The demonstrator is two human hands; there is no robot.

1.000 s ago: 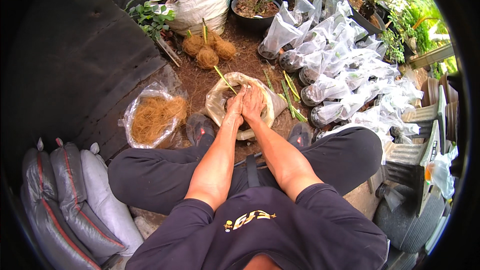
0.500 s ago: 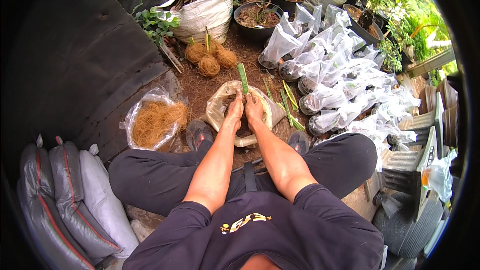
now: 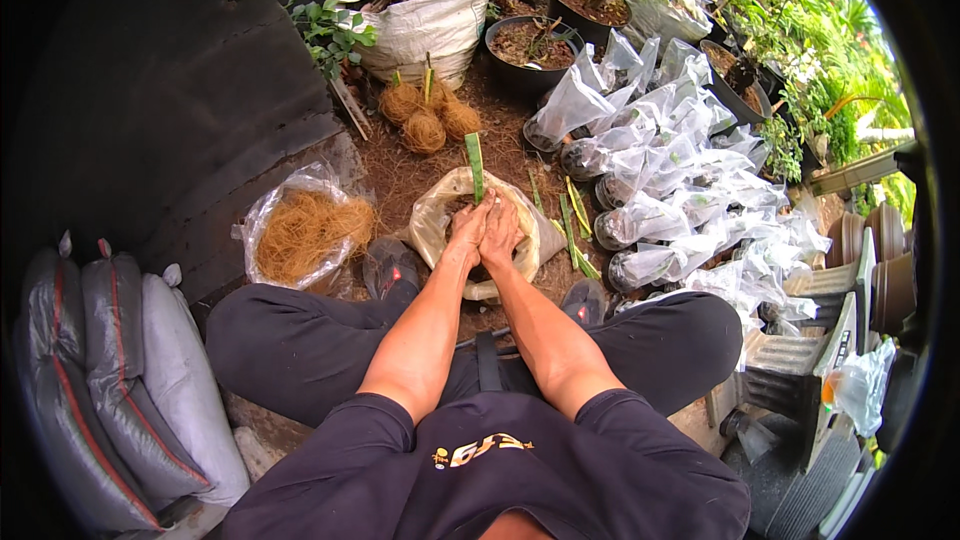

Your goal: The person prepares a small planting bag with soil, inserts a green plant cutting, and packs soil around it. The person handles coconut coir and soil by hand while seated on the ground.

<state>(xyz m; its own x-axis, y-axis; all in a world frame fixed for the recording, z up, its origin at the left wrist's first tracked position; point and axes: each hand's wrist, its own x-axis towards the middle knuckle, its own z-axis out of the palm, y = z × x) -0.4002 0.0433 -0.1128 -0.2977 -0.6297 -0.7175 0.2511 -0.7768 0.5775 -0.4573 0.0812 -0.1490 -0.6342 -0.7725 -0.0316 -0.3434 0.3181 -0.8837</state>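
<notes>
My left hand [image 3: 467, 228] and my right hand [image 3: 502, 231] press together over an open plastic bag [image 3: 428, 212] that has dark soil inside. From between their fingertips a flat green leaf cutting [image 3: 475, 166] stands upright, its lower end hidden. Both hands are closed around that end; whether soil is also in them I cannot tell. More cut leaf strips [image 3: 577, 206] lie on the ground just right of the bag. Beyond it sit several fibre-wrapped balls [image 3: 424, 132], some with green tips. Left of the bag, a clear plastic bag [image 3: 255, 220] holds loose brown fibre [image 3: 312, 234].
Rows of clear-bagged pots [image 3: 650, 175] stretch along the right. A white sack planter [image 3: 425, 25] and a black pot [image 3: 530, 45] stand at the back. Filled grey sacks [image 3: 180, 380] lie at lower left, beside a dark sheet [image 3: 170, 110]. Stacked planters [image 3: 790, 360] stand at lower right.
My right hand has closed in against my left, its fingers now folded around the base of the leaf cutting. The whole view has shifted slightly.
</notes>
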